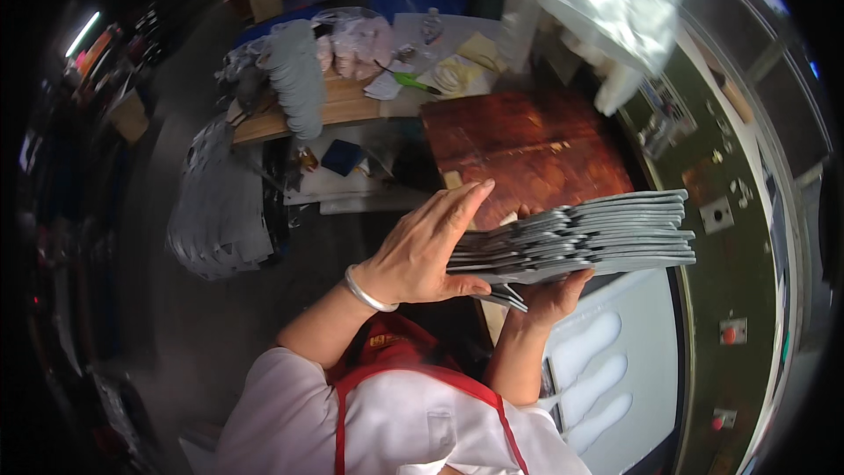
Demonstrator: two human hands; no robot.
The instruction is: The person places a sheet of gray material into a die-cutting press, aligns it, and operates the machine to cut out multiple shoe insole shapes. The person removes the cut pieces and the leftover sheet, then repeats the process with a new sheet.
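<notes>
A thick stack of grey flat cut pieces (pixel 598 237), with rounded ends lying in uneven layers, is held in front of my chest. My right hand (pixel 558 297) grips it from below, its thumb and fingertips showing at the lower edge; the rest of that hand is behind the stack. My left hand (pixel 431 242), with a silver bangle (pixel 367 288) at the wrist, is against the stack's left end. Its fingers stretch out and its thumb is spread apart below. A few pieces jut out under the stack between the hands.
A reddish-brown worn board (pixel 527 145) lies ahead, beside a green machine frame (pixel 703 237) with red buttons. At lower right, a grey sheet (pixel 646 325) shows pale sole-shaped marks. On the wooden table (pixel 352 101) stand more grey pieces (pixel 294 70) and green-handled scissors (pixel 411 81). Clear plastic (pixel 607 0) hangs above.
</notes>
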